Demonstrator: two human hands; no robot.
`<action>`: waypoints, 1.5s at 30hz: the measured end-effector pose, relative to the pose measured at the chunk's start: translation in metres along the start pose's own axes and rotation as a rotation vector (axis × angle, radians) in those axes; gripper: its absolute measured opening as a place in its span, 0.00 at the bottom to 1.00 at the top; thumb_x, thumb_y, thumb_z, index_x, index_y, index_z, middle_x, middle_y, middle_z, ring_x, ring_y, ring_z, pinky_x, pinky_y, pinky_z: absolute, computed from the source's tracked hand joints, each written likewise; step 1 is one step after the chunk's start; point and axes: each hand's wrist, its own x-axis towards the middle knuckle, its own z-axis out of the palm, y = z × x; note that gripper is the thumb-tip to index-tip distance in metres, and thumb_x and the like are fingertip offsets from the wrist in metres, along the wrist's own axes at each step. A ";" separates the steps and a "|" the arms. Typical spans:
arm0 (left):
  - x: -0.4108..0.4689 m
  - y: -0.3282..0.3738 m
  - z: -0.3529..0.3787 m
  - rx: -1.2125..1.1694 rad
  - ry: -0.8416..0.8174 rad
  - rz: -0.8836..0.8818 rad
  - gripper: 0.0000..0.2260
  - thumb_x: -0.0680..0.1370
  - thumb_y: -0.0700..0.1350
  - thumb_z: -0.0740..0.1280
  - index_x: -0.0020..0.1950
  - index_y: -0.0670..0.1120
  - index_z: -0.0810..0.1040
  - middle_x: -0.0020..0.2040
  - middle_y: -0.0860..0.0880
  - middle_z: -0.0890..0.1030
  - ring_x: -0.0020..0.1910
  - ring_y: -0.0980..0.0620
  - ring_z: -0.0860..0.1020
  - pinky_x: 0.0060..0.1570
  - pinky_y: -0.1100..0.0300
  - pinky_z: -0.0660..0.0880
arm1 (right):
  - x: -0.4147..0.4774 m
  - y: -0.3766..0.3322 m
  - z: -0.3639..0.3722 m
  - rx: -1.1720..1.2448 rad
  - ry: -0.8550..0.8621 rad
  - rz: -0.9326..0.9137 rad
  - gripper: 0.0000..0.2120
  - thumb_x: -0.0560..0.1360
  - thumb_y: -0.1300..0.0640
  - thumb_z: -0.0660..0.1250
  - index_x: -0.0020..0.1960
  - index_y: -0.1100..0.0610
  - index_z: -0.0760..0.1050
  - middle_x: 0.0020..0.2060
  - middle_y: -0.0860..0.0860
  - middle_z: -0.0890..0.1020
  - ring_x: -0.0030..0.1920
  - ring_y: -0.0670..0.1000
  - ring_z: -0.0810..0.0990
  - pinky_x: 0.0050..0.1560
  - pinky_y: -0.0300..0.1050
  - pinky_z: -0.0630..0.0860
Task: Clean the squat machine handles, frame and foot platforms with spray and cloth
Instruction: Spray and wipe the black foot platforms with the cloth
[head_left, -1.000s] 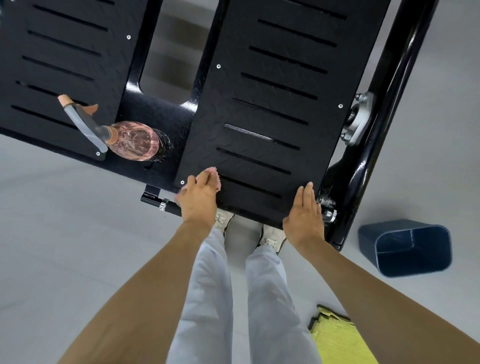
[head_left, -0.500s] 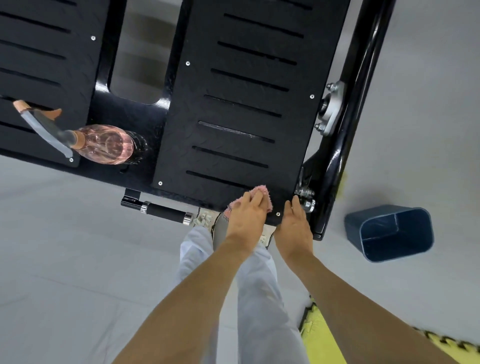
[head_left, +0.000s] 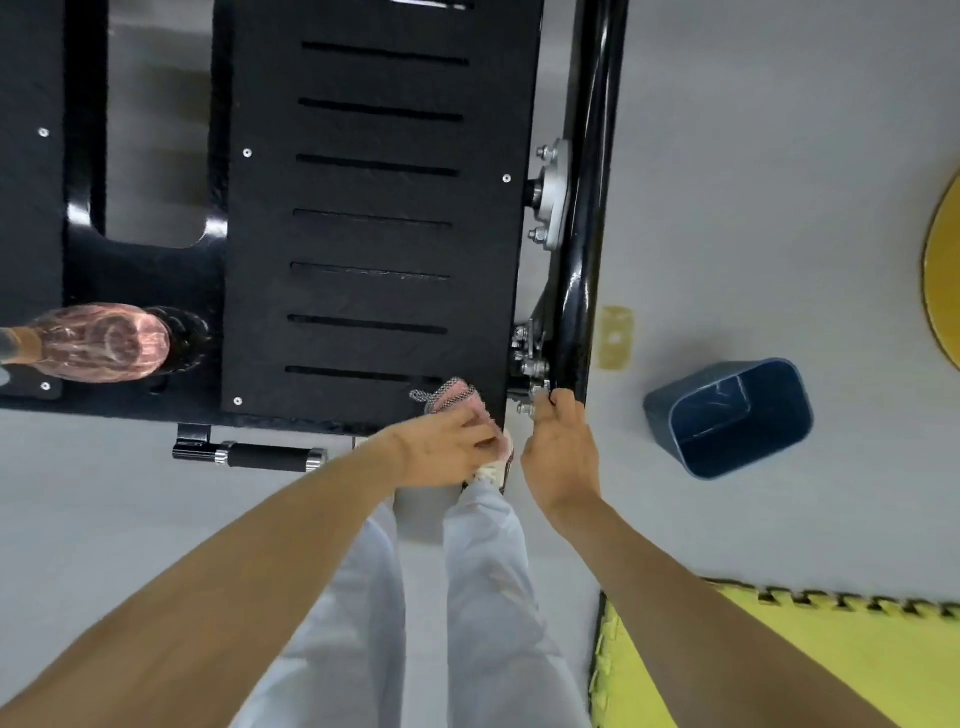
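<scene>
Matt black, rough-textured foot platform (head_left: 374, 208); glossy black painted frame tube (head_left: 592, 156) with a bright bare-metal bracket (head_left: 551, 192) on the right. Soft pink knitted cloth (head_left: 457, 397) at the near edge. Clear pinkish plastic spray bottle (head_left: 104, 343) left, smooth blue plastic bin (head_left: 727, 415) right.

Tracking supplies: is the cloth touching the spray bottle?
Apart. Head view shows bare foot platform between the cloth and the spray bottle.

Plain light-grey floor (head_left: 753, 182) all round. Dark blue bin (head_left: 727, 421) sitting open on it, yellow-green puzzle-edge foam mat (head_left: 779, 665) bottom right, curved yellow disc edge (head_left: 943, 275) far right.
</scene>
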 end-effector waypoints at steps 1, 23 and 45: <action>-0.002 -0.009 -0.001 0.025 0.025 0.013 0.15 0.70 0.41 0.68 0.56 0.48 0.82 0.61 0.51 0.75 0.55 0.47 0.74 0.54 0.52 0.74 | 0.002 0.001 -0.001 -0.007 0.005 -0.009 0.26 0.73 0.68 0.59 0.71 0.58 0.63 0.63 0.54 0.66 0.61 0.54 0.68 0.57 0.46 0.70; 0.028 -0.080 -0.028 -0.034 -0.082 -0.106 0.28 0.74 0.37 0.65 0.73 0.42 0.64 0.69 0.44 0.65 0.64 0.42 0.66 0.59 0.45 0.68 | 0.022 0.012 -0.036 -0.005 -0.050 -0.003 0.32 0.77 0.63 0.59 0.78 0.61 0.48 0.77 0.57 0.47 0.74 0.56 0.54 0.71 0.47 0.59; 0.028 -0.256 -0.013 -0.038 0.063 -0.035 0.28 0.75 0.37 0.64 0.74 0.45 0.60 0.67 0.46 0.68 0.62 0.42 0.66 0.64 0.45 0.64 | 0.160 -0.045 -0.121 0.091 0.096 0.233 0.39 0.77 0.59 0.62 0.77 0.62 0.39 0.76 0.60 0.47 0.75 0.58 0.53 0.73 0.50 0.58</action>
